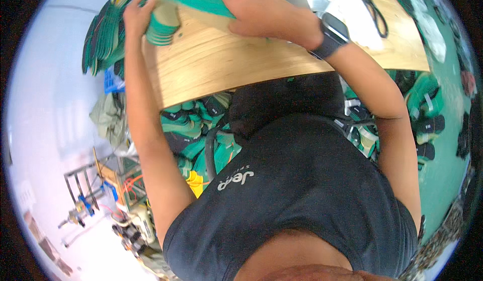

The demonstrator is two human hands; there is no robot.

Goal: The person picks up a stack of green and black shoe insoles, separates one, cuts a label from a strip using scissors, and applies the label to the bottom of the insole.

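My right hand (251,11) is closed on one end of a long, flat green-and-beige fabric piece (198,0), which looks like knitwear. It holds the piece above the wooden table (216,64). The far end of the piece is smeared by motion and cut off at the top edge. To the left, my left hand (137,15) has its fingers apart, with nothing visible in them. It is beside a small stack of green-and-beige pieces (162,29), whose edges fan out on the table. A dark watch (333,31) is on my right wrist.
A thick pile of green pieces (103,39) hangs past the table's left edge, above a blue crate (113,82). Black scissors or a looped handle (376,14) lie at right. More green bundles (186,130) fill the space under the table, and others (425,104) lie right.
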